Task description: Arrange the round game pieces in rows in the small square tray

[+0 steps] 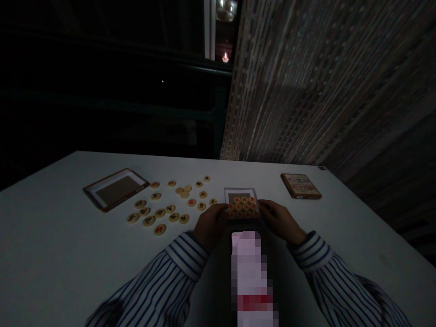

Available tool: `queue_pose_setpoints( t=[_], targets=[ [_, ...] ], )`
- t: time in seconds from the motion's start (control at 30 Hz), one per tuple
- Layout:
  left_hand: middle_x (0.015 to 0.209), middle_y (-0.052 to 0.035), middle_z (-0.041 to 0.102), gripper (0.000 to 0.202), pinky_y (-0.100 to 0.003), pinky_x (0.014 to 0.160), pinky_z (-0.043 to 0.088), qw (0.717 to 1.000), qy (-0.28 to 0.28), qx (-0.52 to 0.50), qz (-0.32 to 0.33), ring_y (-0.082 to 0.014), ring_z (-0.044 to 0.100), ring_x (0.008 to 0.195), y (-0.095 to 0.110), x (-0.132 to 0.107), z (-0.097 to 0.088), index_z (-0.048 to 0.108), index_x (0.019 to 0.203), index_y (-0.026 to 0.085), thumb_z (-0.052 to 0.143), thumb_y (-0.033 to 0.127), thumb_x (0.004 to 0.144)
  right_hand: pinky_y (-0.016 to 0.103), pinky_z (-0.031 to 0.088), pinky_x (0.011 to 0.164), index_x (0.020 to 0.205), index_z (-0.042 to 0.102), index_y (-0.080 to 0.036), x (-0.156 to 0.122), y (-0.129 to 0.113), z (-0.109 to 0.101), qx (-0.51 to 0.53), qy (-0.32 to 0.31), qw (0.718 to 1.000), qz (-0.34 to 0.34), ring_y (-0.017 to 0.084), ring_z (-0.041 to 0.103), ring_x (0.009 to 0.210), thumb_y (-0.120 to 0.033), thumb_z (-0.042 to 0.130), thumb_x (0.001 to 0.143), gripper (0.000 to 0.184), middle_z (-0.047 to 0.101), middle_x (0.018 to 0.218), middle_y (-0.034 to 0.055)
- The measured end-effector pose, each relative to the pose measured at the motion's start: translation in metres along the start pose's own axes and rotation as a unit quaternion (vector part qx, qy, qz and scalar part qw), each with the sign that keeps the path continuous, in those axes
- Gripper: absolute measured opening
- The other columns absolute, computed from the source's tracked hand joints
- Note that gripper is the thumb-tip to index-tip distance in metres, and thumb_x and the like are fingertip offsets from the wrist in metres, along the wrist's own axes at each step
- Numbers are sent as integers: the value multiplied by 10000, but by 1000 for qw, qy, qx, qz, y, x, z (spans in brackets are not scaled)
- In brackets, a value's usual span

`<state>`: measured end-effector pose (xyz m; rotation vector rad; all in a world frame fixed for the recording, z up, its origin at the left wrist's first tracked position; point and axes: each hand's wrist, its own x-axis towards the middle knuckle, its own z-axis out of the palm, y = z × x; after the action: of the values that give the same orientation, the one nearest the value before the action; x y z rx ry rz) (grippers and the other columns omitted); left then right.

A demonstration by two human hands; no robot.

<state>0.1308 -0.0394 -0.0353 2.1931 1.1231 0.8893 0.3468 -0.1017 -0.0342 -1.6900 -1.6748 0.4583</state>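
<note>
In front of me on the white table is a small clear plastic tray (230,191), partly filled with rows of round Chinese chess pieces (242,206) bearing red characters. My left hand (211,223) grips its left side, fingers closed at the edge. On the opposite side, my right hand (281,221) pinches the right edge between thumb and fingers. Loose chess pieces (160,213), most with dark characters and some with red, lie scattered to the left of the tray. A few pieces (184,195) among them show blank faces.
An open box half (117,187) with a brown rim and pale lining lies at the far left. A brown box with printed writing (301,185) rests at the right of the table (361,254). A lit, blurred-out phone screen (250,268) is nearest me. A string curtain (306,81) hangs behind.
</note>
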Motion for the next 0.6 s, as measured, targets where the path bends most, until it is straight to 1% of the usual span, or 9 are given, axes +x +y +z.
queue_pose_setpoints(
  t=[0.23,0.37,0.6],
  targets=[
    [924,-68,644,258,-305,717,499,1000,-7,-2,-5,-166,599,839,1,0,0,578,975,159,435,207,766,317,450,800,1063,548,-182,0,0,0,-7,1,1000,4,174,567,914,-283,394,816,308,608,1031,68],
    [932,-73,641,257,-302,729,494,1000,-7,-1,2,-167,595,851,1,0,-1,580,973,155,438,206,764,309,450,798,1062,548,-183,-1,-1,0,-3,1,1000,1,169,568,907,-280,386,821,306,612,1018,65],
    [901,-61,640,237,-297,723,482,1000,10,-7,15,-156,592,808,0,0,-1,589,947,159,444,212,767,308,457,778,1062,551,-187,0,-1,0,-1,9,1000,-1,169,578,885,-300,396,818,310,617,1012,63]
  ],
)
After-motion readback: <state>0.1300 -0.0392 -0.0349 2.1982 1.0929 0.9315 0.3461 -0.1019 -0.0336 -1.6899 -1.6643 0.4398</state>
